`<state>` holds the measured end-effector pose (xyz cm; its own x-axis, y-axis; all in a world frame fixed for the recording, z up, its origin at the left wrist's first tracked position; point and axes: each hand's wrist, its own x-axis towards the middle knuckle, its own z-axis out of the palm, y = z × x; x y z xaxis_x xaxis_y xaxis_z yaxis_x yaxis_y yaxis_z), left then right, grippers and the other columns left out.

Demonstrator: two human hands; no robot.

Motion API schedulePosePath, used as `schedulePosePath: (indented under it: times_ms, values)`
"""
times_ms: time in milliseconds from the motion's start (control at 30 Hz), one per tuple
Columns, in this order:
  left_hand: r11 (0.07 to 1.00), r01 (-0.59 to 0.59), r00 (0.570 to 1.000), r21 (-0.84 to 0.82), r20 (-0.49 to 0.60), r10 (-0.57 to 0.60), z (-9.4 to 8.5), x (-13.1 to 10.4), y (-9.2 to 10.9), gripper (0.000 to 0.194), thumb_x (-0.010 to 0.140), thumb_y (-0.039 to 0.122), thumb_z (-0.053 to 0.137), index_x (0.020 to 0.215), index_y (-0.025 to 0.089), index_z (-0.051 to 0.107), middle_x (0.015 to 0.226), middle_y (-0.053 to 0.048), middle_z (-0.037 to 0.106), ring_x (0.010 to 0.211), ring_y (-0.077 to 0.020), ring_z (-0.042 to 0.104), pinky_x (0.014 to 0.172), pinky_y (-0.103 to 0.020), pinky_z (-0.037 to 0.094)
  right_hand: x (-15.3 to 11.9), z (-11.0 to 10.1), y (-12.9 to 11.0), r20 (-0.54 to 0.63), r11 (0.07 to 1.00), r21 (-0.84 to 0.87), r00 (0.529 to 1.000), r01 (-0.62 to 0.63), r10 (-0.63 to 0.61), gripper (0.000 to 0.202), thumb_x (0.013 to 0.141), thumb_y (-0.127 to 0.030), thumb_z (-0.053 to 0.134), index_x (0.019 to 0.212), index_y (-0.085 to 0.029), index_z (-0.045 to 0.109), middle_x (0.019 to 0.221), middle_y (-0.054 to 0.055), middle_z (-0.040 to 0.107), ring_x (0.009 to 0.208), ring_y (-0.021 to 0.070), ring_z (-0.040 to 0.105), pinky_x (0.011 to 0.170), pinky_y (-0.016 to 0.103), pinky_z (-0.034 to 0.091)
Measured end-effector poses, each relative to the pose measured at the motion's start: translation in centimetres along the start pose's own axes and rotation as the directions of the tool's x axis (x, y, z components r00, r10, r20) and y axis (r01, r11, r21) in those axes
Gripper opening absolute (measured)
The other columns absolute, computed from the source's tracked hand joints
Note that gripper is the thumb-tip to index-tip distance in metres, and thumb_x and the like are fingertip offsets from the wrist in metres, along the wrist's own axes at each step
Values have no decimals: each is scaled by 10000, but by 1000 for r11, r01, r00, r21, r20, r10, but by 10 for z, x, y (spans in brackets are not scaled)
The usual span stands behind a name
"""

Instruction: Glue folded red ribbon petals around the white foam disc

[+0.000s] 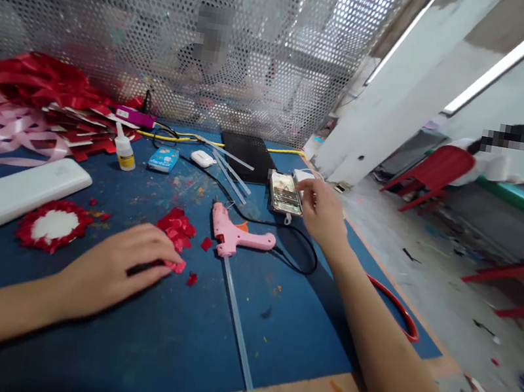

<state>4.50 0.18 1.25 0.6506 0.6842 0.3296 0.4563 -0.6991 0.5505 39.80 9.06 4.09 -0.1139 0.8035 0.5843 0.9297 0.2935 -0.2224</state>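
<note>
My left hand (119, 266) rests low over the blue table, thumb and fingertips closed on a small red ribbon piece (177, 267). Just beyond them lies a little heap of red ribbon pieces (177, 226). A round rosette (55, 227), white in the middle with a red ruffled edge, is left of that hand. My right hand (323, 212) is at the right edge of a phone (286, 193) with a lit screen, fingers loosely bent and apart, one fingertip over the screen. Between the hands lies a pink glue gun (236, 232) with a long clear glue stick (236, 324) in it.
Red and pink ribbons (15, 124) pile up at the left behind a white handheld device (18, 194). A glue bottle (125, 149), blue packet (163, 159) and loose glue sticks (231, 171) lie farther back. Perforated metal (169, 29) borders the table; a person sits at right.
</note>
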Motion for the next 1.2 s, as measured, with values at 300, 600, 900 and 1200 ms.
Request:
schedulePosePath:
  times_ms: [300,600,900,1200]
  values:
    - [984,-49,997,173,69,37,-1,12,-25,229,903,320,492,995,251,690,1023,-42,639,991,-182,544,901,-346,431,-4,-11,-27,214,971,225,968,83,-133,137,773,-217,482,861,-194,584,845,56,657,749,191,596,695,321,468]
    - [988,10,997,152,78,-22,-1,17,-24,221,892,345,511,971,240,689,1004,-28,640,977,-178,534,892,-342,410,-22,-7,-66,545,920,251,742,301,-391,390,655,-154,556,1044,-181,572,1029,82,625,944,241,562,839,376,446]
    - [989,-18,999,147,45,11,-1,17,-21,218,913,293,473,966,249,680,1067,-36,614,1065,-201,485,946,-377,381,-27,0,-73,547,908,172,729,382,-410,423,665,-157,544,1088,-162,567,1044,109,596,948,256,552,863,399,439]
    - [972,-86,995,219,62,74,5,18,-18,187,909,251,481,884,233,665,1080,-33,622,1119,-211,475,960,-395,347,-26,-4,-71,548,913,200,732,356,-405,503,627,-138,547,1130,-153,556,1146,118,580,1036,273,525,917,422,417]
